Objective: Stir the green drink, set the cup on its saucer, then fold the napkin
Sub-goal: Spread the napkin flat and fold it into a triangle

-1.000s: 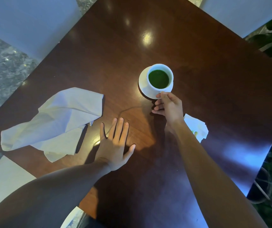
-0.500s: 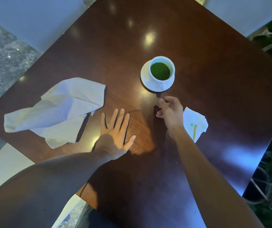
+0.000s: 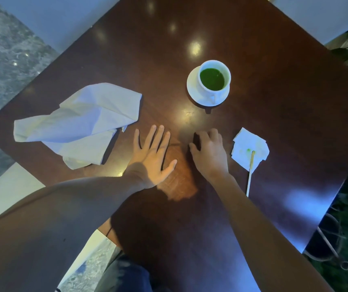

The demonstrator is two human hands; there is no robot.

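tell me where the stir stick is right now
In the head view, the stir stick lies right of the right hand, its tip resting on the small stained napkin, below the cup.

Glossy dark wooden table (image 3: 274, 123); grey, perhaps marble, floor (image 3: 4, 60).

Dark wood table (image 3: 263, 133), napkin (image 3: 80, 123), saucer (image 3: 193, 87) w/ cup (image 3: 214, 77), sm. tissue (image 3: 250, 146), stir stick (image 3: 250, 171)

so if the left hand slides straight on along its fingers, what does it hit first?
Probably nothing soon: the left hand points up and slightly right over bare table, passing between napkin and saucer. The saucer is nearest that line.
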